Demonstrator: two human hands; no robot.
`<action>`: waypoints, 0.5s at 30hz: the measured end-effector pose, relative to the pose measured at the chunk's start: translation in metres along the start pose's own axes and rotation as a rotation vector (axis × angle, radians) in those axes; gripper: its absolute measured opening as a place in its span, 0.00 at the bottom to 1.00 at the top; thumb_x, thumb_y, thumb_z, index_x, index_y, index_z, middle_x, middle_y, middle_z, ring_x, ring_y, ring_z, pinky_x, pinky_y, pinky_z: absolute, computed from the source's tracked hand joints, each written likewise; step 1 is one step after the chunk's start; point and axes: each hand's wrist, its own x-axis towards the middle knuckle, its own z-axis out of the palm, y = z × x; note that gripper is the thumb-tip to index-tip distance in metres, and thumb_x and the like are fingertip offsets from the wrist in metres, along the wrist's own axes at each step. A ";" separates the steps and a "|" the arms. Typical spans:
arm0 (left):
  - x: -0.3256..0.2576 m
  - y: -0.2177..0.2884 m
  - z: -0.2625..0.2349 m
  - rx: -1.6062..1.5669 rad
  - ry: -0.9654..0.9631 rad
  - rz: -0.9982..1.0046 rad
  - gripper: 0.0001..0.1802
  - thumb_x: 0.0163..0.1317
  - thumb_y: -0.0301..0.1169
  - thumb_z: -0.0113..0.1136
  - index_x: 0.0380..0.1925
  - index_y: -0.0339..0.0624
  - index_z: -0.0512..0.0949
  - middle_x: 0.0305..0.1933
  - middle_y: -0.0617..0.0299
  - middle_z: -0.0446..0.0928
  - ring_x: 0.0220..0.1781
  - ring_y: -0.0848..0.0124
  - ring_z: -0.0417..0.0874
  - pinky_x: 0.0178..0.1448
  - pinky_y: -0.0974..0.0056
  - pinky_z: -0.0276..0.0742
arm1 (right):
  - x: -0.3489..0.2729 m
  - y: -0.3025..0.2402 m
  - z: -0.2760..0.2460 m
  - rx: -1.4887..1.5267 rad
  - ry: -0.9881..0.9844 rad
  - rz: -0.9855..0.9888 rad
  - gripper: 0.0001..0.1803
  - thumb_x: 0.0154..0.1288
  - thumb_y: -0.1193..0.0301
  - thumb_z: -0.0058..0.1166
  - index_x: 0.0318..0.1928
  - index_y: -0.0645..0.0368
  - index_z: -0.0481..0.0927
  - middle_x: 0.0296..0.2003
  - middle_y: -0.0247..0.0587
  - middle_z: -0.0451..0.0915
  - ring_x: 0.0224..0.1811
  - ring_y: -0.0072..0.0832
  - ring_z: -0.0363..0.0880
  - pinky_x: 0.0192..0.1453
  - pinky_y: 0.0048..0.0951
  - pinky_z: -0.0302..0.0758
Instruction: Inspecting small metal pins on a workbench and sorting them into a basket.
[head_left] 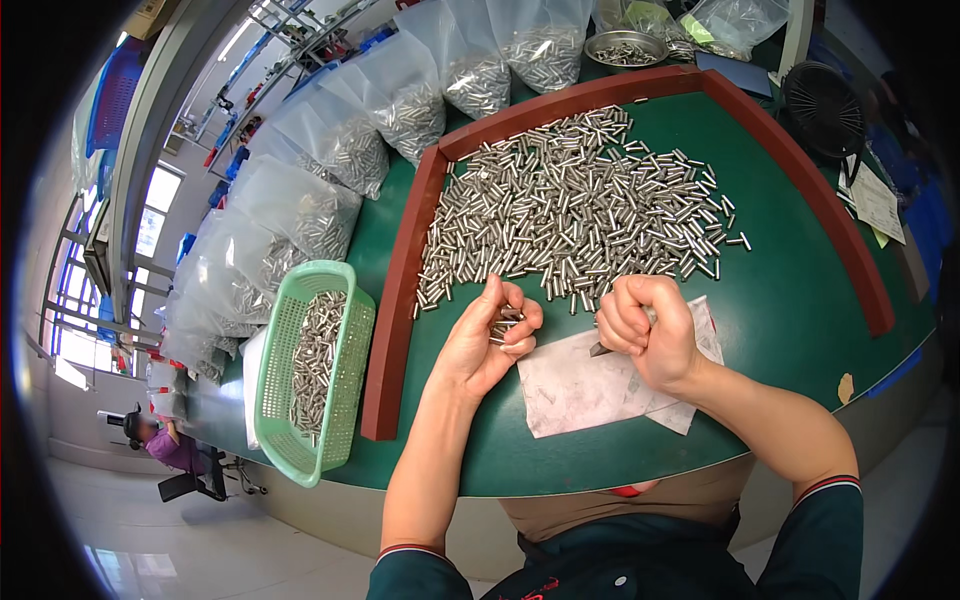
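My left hand [468, 350] is turned palm up, its fingers curled around several short silvery metal pins [507, 322]. Beside it, my right hand [655, 332] is closed in a fist; a small dark, angular tip [599, 350] shows below its fingers, and what it belongs to is hidden. Just beyond both hands spreads a large heap of loose metal pins [570, 210] on the green tabletop [790, 300]. Beneath my right hand lies a smudged white cloth or sheet [570, 395], which my left fingertips come near.
Red-brown rails [402, 320] border the heap at left, back and right. Left of them stands a light green basket [270, 390] part filled with pins. Clear bags of pins [410, 110] line the back, near a metal bowl [626, 64] and black fan [822, 108]. Someone [175, 447] sits far left.
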 end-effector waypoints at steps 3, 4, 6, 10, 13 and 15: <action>0.004 -0.001 -0.002 0.353 0.005 0.155 0.18 0.64 0.43 0.45 0.22 0.42 0.67 0.20 0.65 0.68 0.17 0.82 0.56 0.20 0.77 0.53 | 0.000 0.000 0.001 0.004 -0.001 -0.002 0.18 0.57 0.70 0.31 0.11 0.55 0.53 0.08 0.30 0.53 0.10 0.17 0.47 0.15 0.20 0.47; 0.004 -0.001 0.003 0.485 0.098 0.161 0.17 0.61 0.40 0.52 0.20 0.39 0.69 0.16 0.69 0.65 0.17 0.82 0.58 0.20 0.74 0.55 | 0.000 0.000 0.001 0.005 -0.001 0.000 0.18 0.57 0.70 0.31 0.11 0.55 0.53 0.08 0.30 0.53 0.10 0.17 0.47 0.15 0.20 0.47; 0.011 -0.010 0.008 1.172 0.314 0.522 0.14 0.54 0.36 0.60 0.21 0.36 0.71 0.15 0.71 0.64 0.16 0.82 0.61 0.19 0.72 0.57 | 0.000 0.000 0.002 0.008 0.007 0.001 0.18 0.57 0.70 0.31 0.11 0.55 0.53 0.08 0.30 0.53 0.10 0.16 0.47 0.15 0.20 0.47; 0.014 -0.017 0.018 1.716 0.454 0.578 0.10 0.47 0.31 0.64 0.23 0.37 0.74 0.08 0.63 0.63 0.10 0.68 0.64 0.19 0.65 0.61 | 0.000 -0.001 0.002 0.007 0.006 0.000 0.18 0.57 0.70 0.31 0.11 0.55 0.53 0.08 0.30 0.53 0.10 0.17 0.47 0.15 0.20 0.47; 0.015 -0.016 0.015 1.740 0.447 0.553 0.09 0.48 0.30 0.63 0.23 0.37 0.74 0.08 0.62 0.64 0.10 0.69 0.65 0.19 0.64 0.61 | -0.001 -0.001 0.003 -0.002 0.004 -0.011 0.17 0.57 0.71 0.31 0.11 0.55 0.53 0.08 0.30 0.53 0.10 0.17 0.47 0.15 0.20 0.47; 0.011 -0.013 0.015 1.619 0.464 0.529 0.07 0.49 0.28 0.61 0.22 0.36 0.74 0.09 0.64 0.64 0.11 0.74 0.65 0.19 0.66 0.60 | 0.000 -0.001 0.003 -0.072 -0.009 0.010 0.21 0.60 0.65 0.32 0.10 0.52 0.52 0.07 0.28 0.52 0.10 0.17 0.46 0.16 0.20 0.46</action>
